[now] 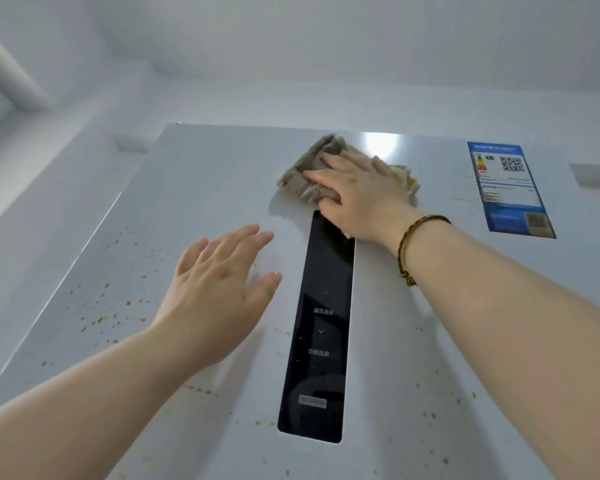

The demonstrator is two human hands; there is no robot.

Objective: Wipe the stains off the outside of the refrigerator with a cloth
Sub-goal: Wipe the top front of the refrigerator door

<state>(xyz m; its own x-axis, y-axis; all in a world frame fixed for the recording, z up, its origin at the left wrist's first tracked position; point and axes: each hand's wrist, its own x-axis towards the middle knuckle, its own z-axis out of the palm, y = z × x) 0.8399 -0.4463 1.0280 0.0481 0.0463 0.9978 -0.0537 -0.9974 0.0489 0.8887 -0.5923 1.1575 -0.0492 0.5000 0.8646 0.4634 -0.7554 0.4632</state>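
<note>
The silver refrigerator door fills the view, seen from below. Orange stain specks dot its left and lower parts. High on the door, near its top edge, my right hand presses a crumpled grey-beige cloth flat against the surface with straight fingers. My left hand rests with spread fingers on the door, left of the black control panel. A dark bracelet circles my right wrist.
A blue energy label is stuck at the door's upper right. White wall and ceiling surround the refrigerator; a white pipe or beam runs at the far upper left. More orange specks lie at the lower right of the door.
</note>
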